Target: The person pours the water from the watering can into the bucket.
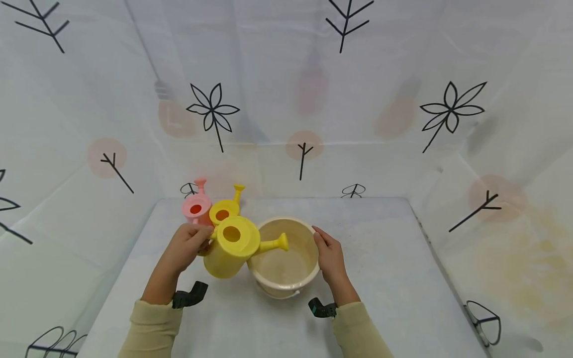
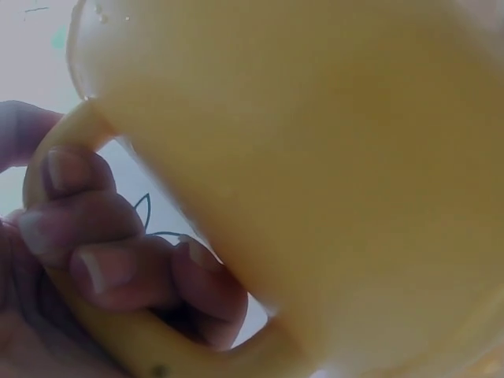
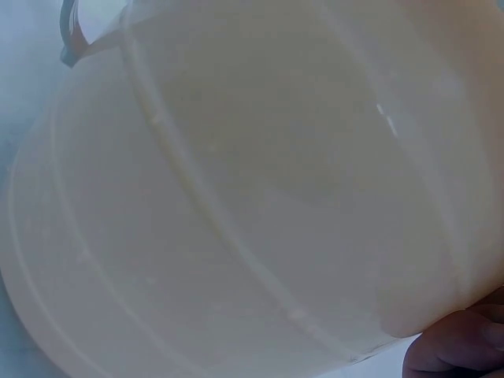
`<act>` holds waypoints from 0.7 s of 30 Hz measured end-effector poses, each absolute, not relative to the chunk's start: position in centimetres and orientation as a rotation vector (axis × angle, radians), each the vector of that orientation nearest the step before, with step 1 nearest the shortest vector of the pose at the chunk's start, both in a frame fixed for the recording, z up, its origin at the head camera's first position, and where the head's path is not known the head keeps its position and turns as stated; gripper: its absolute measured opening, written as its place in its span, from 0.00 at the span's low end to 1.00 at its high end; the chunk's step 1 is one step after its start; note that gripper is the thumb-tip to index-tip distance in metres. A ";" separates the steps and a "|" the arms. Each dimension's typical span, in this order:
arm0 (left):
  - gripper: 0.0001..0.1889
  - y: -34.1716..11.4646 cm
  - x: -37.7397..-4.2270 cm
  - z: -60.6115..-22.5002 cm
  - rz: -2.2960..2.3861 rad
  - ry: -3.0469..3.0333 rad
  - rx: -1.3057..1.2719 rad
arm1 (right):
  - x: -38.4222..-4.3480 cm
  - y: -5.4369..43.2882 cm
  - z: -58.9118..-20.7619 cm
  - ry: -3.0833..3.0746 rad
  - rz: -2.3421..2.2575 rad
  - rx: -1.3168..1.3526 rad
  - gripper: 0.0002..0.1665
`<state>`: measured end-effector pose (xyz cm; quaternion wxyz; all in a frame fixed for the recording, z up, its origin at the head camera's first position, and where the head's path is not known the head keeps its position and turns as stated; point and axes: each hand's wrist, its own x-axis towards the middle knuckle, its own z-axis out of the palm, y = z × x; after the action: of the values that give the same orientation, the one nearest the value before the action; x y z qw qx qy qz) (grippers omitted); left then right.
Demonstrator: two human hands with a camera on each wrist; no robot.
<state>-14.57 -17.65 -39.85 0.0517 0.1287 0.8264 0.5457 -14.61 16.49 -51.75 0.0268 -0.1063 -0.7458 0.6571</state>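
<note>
My left hand grips the handle of a large yellow watering can, fingers curled through the loop in the left wrist view. Raised off the table, the can points its spout over the near-left rim of a cream bucket. On the bucket's right side my right hand holds the rim, thumb near the top edge. The bucket's ribbed outer wall fills the right wrist view, with a few fingertips at the lower right corner. No water stream shows from the spout.
Behind the large can stand a small pink watering can and a small yellow watering can, side by side at the back left. All rest on a white table, backed by a printed white cloth.
</note>
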 end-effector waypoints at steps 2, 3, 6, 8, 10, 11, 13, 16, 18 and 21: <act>0.18 -17.6 -14.6 -39.6 1.635 2.520 0.388 | -14.6 16.5 -51.7 -2.310 2.024 -0.334 0.27; 0.18 -17.5 -14.6 -39.5 1.623 2.523 0.387 | -14.7 16.5 -51.8 -2.310 2.024 -0.334 0.27; 0.18 -17.4 -14.6 -39.2 1.580 2.534 0.378 | -14.7 16.4 -51.8 -2.312 2.022 -0.345 0.26; 0.18 -17.4 -14.7 -39.0 1.552 2.543 0.366 | -14.8 16.4 -51.8 -2.313 2.019 -0.354 0.26; 0.19 -17.4 -14.7 -38.8 1.525 2.552 0.355 | -14.8 16.3 -51.7 -2.314 2.017 -0.362 0.25; 0.19 -17.4 -14.8 -38.8 1.514 2.553 0.354 | -14.8 16.3 -51.7 -2.316 2.014 -0.365 0.25; 0.19 -17.3 -14.9 -38.6 1.488 2.561 0.356 | -14.9 16.3 -51.7 -2.317 2.011 -0.366 0.25; 0.20 -17.3 -15.1 -38.5 1.449 2.564 0.363 | -14.9 16.3 -51.7 -2.315 2.013 -0.369 0.25; 0.20 -17.3 -15.2 -38.4 1.417 2.574 0.351 | -14.9 16.2 -51.7 -2.314 2.016 -0.371 0.24; 0.20 -17.2 -15.3 -38.1 1.366 2.591 0.329 | -14.9 16.2 -51.6 -2.318 2.012 -0.376 0.24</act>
<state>-15.29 -17.15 -38.14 0.0972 0.1111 0.8749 0.4613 -14.92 16.22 -51.63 0.0244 -0.1217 -0.7494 0.6504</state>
